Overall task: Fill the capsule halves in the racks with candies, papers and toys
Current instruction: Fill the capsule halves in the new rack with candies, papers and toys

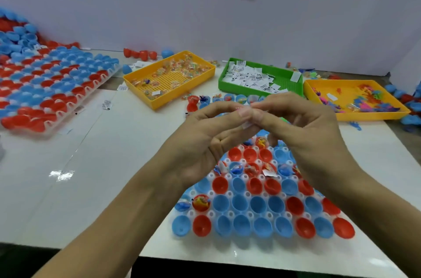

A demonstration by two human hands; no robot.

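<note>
A white rack of red and blue capsule halves lies in front of me; several halves hold candies, papers or toys, many are hollow. Above it my left hand and my right hand meet fingertip to fingertip, both pinching a small pale wrapped piece, too blurred to identify. A yellow tray of wrapped candies, a green tray of folded papers and a yellow tray of small toys stand behind the rack.
A second rack of red and blue halves lies at the left, with a heap of loose halves behind it. More loose halves sit at the far right and along the white back wall.
</note>
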